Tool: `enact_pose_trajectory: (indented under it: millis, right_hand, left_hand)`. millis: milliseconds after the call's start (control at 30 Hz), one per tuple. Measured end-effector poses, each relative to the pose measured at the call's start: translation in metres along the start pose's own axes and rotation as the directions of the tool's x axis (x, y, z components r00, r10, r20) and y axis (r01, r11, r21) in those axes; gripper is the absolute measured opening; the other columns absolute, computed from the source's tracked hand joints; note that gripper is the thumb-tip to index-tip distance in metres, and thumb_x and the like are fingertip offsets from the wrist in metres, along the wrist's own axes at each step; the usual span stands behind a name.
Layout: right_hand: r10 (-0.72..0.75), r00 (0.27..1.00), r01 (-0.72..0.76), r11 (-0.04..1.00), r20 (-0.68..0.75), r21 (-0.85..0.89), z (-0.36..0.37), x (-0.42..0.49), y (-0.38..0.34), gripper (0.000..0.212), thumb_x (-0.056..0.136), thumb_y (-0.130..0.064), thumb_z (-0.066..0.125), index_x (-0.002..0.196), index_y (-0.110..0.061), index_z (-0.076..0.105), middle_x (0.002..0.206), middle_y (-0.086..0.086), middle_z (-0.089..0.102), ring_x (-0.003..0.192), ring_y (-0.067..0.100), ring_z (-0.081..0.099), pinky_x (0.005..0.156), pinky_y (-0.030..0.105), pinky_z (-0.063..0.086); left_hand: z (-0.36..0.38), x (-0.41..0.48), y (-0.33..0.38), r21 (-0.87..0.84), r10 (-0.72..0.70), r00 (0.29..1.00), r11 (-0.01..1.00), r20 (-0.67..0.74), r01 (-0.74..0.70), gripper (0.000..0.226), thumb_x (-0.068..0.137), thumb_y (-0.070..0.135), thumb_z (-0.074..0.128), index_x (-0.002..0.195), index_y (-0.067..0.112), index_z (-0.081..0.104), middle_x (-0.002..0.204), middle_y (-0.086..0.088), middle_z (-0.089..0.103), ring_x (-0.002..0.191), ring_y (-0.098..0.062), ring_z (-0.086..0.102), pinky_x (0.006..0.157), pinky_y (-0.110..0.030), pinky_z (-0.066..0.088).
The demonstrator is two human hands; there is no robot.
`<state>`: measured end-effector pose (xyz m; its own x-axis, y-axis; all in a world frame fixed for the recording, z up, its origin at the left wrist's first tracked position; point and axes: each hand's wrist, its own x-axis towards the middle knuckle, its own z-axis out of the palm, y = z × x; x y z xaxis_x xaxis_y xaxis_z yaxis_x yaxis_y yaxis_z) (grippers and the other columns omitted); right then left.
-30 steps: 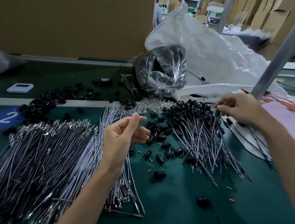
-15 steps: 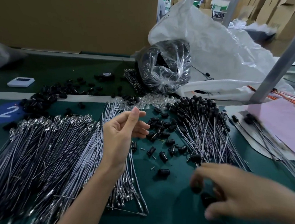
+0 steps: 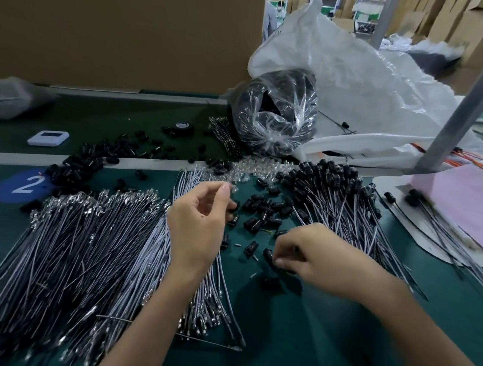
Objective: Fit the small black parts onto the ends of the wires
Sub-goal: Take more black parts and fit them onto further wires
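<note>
Black plastic or rubber by the look of it, the small black part (image 3: 268, 256) lay low over the green desk (image 3: 305, 345), at the near edge of the scatter of loose black parts (image 3: 261, 210). The right grip (image 3: 312, 253) had its thumb and curled fingers closed on it in a pinch, with most of the part showing just left of the thumb tip. Such a piece would likely be very light, stiff enough to take a firm squeeze, and smooth enough to roll or flick away (several lay strayed across the desk). The sensible hold would be across its barrel, leaving the open end free for a wire. The bare wires (image 3: 95, 252) lay in a broad heap to the left, thin, probably springy and prone to tangle, each tipped with a small metal terminal. One would best be taken just behind that tip, so that it would not buckle when pushed in. The left grip (image 3: 197, 224) hovered above the right edge of that heap, just beside the loose black parts, its fingers loosely curled and the thumb near the forefinger. Whether it pinched a wire could not be told. A short stretch of desk with a few parts on it separated the two grips. The fitted wires (image 3: 337, 201) were piled beyond the right grip, and a clear bag (image 3: 275, 116) of more parts stood at the back against a white sack (image 3: 371, 80).
</note>
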<state>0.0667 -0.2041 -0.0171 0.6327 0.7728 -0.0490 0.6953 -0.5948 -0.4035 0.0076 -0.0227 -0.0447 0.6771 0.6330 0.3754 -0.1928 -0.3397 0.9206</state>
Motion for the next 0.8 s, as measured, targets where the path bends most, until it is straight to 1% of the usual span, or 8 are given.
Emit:
enact_pose_trajectory:
  millis: [100, 167, 267, 400, 533, 600, 700, 800]
  right_hand:
    - [0.000, 0.994, -0.001, 1.000, -0.107, -0.005, 0.005, 0.019, -0.009, 0.012, 0.094, -0.030, 0.063, 0.089, -0.023, 0.071, 0.068, -0.012, 0.061, 0.067, 0.013, 0.060, 0.066, 0.030, 0.051]
    - [-0.021, 0.972, 0.023, 1.000, -0.233, 0.006, 0.012, 0.027, -0.012, 0.016, 0.095, -0.034, 0.061, 0.087, -0.023, 0.070, 0.060, -0.011, 0.058, 0.056, 0.012, 0.056, 0.056, 0.028, 0.046]
    - [-0.045, 0.940, 0.061, 0.997, -0.339, 0.039, 0.023, 0.028, -0.012, 0.019, 0.096, -0.034, 0.061, 0.086, -0.020, 0.070, 0.054, -0.011, 0.052, 0.050, 0.009, 0.049, 0.052, 0.026, 0.038]
    - [-0.087, 0.924, 0.135, 0.986, -0.373, 0.102, 0.030, 0.022, -0.014, 0.023, 0.092, -0.037, 0.066, 0.081, -0.017, 0.070, 0.056, -0.015, 0.051, 0.049, 0.005, 0.045, 0.053, 0.021, 0.032]
    - [-0.154, 0.955, 0.172, 0.984, -0.255, 0.048, 0.047, 0.016, -0.037, 0.042, 0.084, -0.065, 0.059, 0.070, -0.025, 0.063, 0.064, -0.014, 0.057, 0.069, 0.004, 0.048, 0.060, 0.024, 0.036]
    - [-0.140, 0.967, 0.148, 0.989, -0.212, 0.021, 0.058, 0.015, -0.046, 0.041, 0.086, -0.064, 0.055, 0.072, -0.026, 0.059, 0.066, -0.014, 0.052, 0.077, 0.006, 0.042, 0.062, 0.027, 0.036]
    - [-0.090, 0.981, 0.105, 0.991, -0.171, 0.079, 0.064, 0.015, -0.049, 0.028, 0.093, -0.045, 0.054, 0.078, -0.022, 0.058, 0.069, -0.013, 0.052, 0.085, 0.009, 0.040, 0.068, 0.029, 0.041]
    - [-0.036, 0.989, 0.059, 0.985, -0.142, 0.161, 0.063, 0.015, -0.049, 0.022, 0.092, -0.035, 0.056, 0.076, -0.021, 0.059, 0.072, -0.009, 0.059, 0.084, 0.009, 0.045, 0.071, 0.033, 0.046]
  left_hand:
    - [-0.008, 0.004, -0.005, 0.645, 0.152, 0.988, 0.757, -0.023, -0.101, 0.014, 0.092, 0.028, 0.067, 0.102, 0.021, 0.074, 0.078, 0.004, 0.070, 0.073, -0.012, 0.054, 0.062, -0.029, 0.045]
    - [-0.012, 0.006, -0.007, 0.806, 0.091, 0.996, 0.589, 0.012, -0.064, 0.025, 0.091, 0.037, 0.065, 0.109, 0.021, 0.070, 0.089, 0.002, 0.071, 0.090, -0.018, 0.052, 0.078, -0.034, 0.043]
    - [-0.015, 0.009, -0.005, 0.854, -0.014, 0.999, 0.519, 0.050, -0.035, 0.036, 0.090, 0.047, 0.064, 0.118, 0.023, 0.061, 0.092, 0.004, 0.070, 0.104, -0.022, 0.054, 0.090, -0.035, 0.040]
    - [-0.026, 0.015, 0.004, 0.748, -0.046, 0.999, 0.663, 0.019, 0.016, 0.035, 0.091, 0.024, 0.068, 0.125, 0.021, 0.059, 0.089, 0.003, 0.072, 0.092, -0.025, 0.062, 0.085, -0.041, 0.050]
    - [-0.040, 0.024, 0.020, 0.698, -0.049, 0.998, 0.714, -0.036, 0.060, 0.042, 0.090, 0.012, 0.067, 0.130, 0.022, 0.056, 0.091, 0.003, 0.069, 0.084, -0.021, 0.059, 0.072, -0.038, 0.049]
    - [-0.054, 0.025, 0.025, 0.742, -0.023, 0.999, 0.669, -0.038, 0.044, 0.041, 0.091, 0.015, 0.067, 0.129, 0.023, 0.057, 0.091, 0.003, 0.071, 0.078, -0.021, 0.061, 0.066, -0.035, 0.049]
    - [-0.082, 0.023, 0.024, 0.884, -0.040, 0.999, 0.465, -0.018, 0.035, 0.035, 0.092, 0.026, 0.064, 0.126, 0.026, 0.059, 0.091, -0.001, 0.073, 0.083, -0.028, 0.065, 0.070, -0.036, 0.052]
    - [-0.112, 0.021, 0.016, 0.912, -0.139, 0.986, 0.383, -0.097, 0.144, 0.029, 0.090, 0.034, 0.067, 0.117, 0.026, 0.063, 0.089, -0.002, 0.072, 0.086, -0.032, 0.065, 0.073, -0.038, 0.054]
